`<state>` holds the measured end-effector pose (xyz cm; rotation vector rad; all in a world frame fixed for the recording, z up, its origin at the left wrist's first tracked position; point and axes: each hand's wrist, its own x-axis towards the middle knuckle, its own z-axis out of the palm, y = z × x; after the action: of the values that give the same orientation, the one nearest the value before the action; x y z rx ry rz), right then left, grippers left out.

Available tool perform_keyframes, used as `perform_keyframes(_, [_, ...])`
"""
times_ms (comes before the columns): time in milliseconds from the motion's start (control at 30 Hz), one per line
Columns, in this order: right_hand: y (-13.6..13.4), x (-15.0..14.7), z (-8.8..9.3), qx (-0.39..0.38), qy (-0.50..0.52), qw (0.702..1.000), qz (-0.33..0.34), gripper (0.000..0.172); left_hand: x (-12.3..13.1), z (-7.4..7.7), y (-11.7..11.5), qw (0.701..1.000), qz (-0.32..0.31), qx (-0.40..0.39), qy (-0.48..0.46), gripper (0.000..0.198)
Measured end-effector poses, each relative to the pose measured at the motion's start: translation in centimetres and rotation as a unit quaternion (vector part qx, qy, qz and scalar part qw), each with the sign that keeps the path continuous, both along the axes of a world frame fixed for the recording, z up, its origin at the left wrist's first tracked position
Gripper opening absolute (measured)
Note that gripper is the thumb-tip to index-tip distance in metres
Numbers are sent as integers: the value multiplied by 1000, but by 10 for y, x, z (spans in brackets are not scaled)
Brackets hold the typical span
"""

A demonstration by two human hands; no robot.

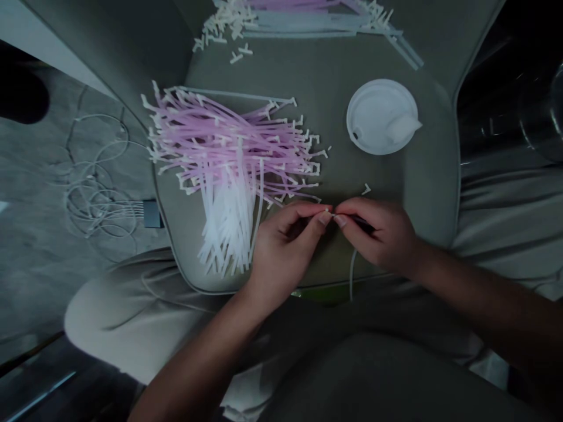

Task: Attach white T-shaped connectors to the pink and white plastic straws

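Note:
My left hand pinches a small white connector between thumb and index finger. Right beside it, my right hand has its fingertips closed on the end of a thin tube, whose pale length hangs below that hand. The fingertips of both hands nearly meet. Left of them lies a pile of pink tubes with white fittings on their ends, and a bundle of white tubes lies over its lower part. A loose white fitting rests just above my right hand.
Everything lies on a grey-green chair seat. A round white lid holding a white piece is at the right. More tubes and loose fittings are at the back. Coiled cables lie on the floor at left.

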<state>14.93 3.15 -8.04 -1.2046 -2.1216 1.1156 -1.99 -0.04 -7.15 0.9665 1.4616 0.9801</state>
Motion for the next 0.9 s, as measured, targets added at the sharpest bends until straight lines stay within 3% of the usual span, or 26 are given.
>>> perform_keyframes(200, [2,2,-1,24,16,999,19,14,-2,-1,-1,999,-20,28,17,6])
perform_keyframes(367, [0,3,-2,24,38,999,-15,13,-3,-1,-1,998,-27,56,26,5])
perform_keyframes(567, [-2,3,-4,20,59,998,-14,14,0,-2,-6,985,-39,129,108,8])
perform_keyframes(700, [-1,4,-4,22,63,998,-9,15,-3,-6,-7,953,-80,202,209,8])
perform_keyframes(900, [-1,5,-4,27,55,998,13,15,-14,-4,-1,878,-213,263,339,9])
